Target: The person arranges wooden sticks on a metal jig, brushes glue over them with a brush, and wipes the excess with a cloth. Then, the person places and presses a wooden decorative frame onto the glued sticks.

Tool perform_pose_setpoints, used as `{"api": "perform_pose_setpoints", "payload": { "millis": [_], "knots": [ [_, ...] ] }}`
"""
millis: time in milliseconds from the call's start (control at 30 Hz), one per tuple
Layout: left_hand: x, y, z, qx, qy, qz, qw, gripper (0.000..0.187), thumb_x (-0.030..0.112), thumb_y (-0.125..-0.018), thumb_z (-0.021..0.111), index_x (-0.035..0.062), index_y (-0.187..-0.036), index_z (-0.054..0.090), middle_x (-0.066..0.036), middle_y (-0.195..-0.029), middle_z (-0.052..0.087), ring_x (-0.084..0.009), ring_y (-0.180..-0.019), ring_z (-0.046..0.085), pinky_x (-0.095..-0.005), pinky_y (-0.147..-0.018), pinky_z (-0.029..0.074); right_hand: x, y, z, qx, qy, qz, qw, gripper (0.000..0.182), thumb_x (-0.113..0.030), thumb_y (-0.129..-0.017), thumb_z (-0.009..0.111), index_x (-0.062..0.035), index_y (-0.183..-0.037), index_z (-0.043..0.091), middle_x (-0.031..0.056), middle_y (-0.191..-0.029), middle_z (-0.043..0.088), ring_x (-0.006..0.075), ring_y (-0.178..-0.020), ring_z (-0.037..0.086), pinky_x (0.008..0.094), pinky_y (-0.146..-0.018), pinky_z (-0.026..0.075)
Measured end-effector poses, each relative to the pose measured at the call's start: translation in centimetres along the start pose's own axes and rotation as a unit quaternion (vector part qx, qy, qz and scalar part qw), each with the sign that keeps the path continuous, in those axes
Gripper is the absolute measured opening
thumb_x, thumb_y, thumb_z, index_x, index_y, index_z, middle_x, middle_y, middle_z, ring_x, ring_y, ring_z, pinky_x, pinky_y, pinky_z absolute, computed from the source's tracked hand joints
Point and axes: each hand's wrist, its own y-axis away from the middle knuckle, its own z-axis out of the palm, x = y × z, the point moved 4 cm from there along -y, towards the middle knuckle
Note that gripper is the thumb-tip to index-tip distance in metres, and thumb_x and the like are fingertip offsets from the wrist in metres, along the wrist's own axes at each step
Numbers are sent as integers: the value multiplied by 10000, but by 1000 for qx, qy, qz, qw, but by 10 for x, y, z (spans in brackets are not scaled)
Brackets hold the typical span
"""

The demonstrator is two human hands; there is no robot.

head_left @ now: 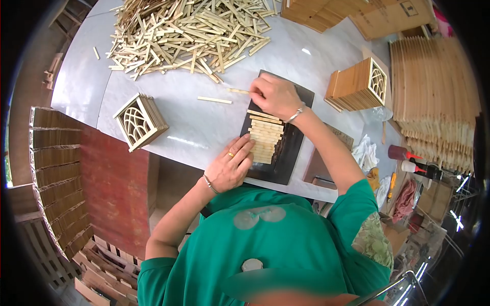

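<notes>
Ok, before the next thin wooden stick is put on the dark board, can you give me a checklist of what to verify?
1. Dark rectangular board flat on the pale grey table: ok.
2. Row of pale wooden sticks on the board, neatly stacked: ok; the top ones sit slightly askew.
3. Left hand steadies the row's near edge: ok.
4. Right hand has a grip on one thin stick: ok.
5. Large pile of loose sticks within reach: ok.
6. Glue on the sticks: cannot tell.
</notes>
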Motion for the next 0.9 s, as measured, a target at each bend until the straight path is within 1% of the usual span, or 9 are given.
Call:
{"api": "perform_pose_setpoints", "payload": {
  "millis": [233, 300, 333, 467, 567, 633, 733, 833, 900],
  "knots": [
    [-1, 1, 1, -3, -1, 2, 1000, 218, 23, -749, 615, -22, -958, 571, -204, -1254, 552, -369, -1239, 513, -474, -1020, 453, 18, 52, -25, -111, -6, 76, 991, 87, -171, -823, 674, -92, -829, 639, 38, -803, 607, 209, -675, 634, 337, -589, 501],
    [-2, 3, 4, -17, -17, 4, 1000, 242, 98, -778, 600, -5, -995, 566, -191, -1274, 537, -361, -1293, 460, -467, -1070, 405, 14, 53, -27, -124, -21, 67, 990, 87, -174, -818, 682, -93, -837, 654, 38, -811, 615, 201, -672, 633, 332, -587, 499],
    [-2, 3, 4, -16, -18, 3, 1000, 242, 98, -778, 600, -5, -995, 566, -191, -1274, 537, -361, -1293, 460, -467, -1070, 405, 13, 51, -27, -125, -21, 66, 990, 87, -174, -818, 682, -93, -837, 654, 38, -811, 615, 201, -672, 633, 332, -587, 499],
    [-3, 3, 4, -13, -18, 2, 1000, 244, 98, -770, 599, -4, -990, 572, -189, -1271, 545, -356, -1287, 469, -468, -1067, 408, 1, 22, -15, -37, -29, -3, 999, 65, -156, -817, 682, -101, -846, 666, 42, -816, 627, 216, -677, 632, 325, -588, 500],
    [-3, 3, 5, -9, -19, 3, 1000, 245, 98, -767, 599, -6, -987, 574, -190, -1272, 547, -357, -1289, 470, -470, -1066, 410, -24, -8, 11, -15, -36, -75, 996, 107, -173, -805, 691, -109, -887, 665, 35, -846, 626, 217, -778, 643, 339, -642, 521],
    [-3, 4, 5, -8, -20, 2, 1000, 245, 98, -766, 600, -7, -986, 574, -192, -1273, 547, -359, -1291, 468, -471, -1066, 411, -35, -19, 33, -28, -35, -73, 996, 123, -179, -808, 679, -109, -906, 652, 38, -845, 620, 222, -810, 644, 349, -656, 529],
    [-3, 4, 5, -4, -14, 3, 1000, 251, 98, -763, 603, -9, -988, 571, -193, -1270, 547, -361, -1291, 467, -472, -1067, 411, -42, -27, 52, -37, 13, -98, 994, 76, -159, -808, 648, -113, -867, 633, 40, -821, 601, 236, -760, 641, 357, -620, 529],
    [-2, 4, 4, -5, -13, 5, 1000, 250, 94, -764, 605, -12, -988, 569, -196, -1270, 543, -363, -1291, 466, -472, -1066, 412, -32, -21, 43, -51, 54, -100, 992, 83, -132, -789, 649, -115, -869, 635, 37, -812, 593, 231, -743, 640, 352, -600, 526],
    [-1, 2, 2, 0, 2, 0, 1000, 283, 22, -720, 632, -28, -992, 577, -204, -1260, 549, -369, -1241, 513, -474, -1025, 445, -16, -11, 28, -32, 56, -106, 992, 89, -106, -773, 648, -108, -858, 626, 37, -801, 587, 221, -729, 637, 344, -588, 522]
  ]
}}
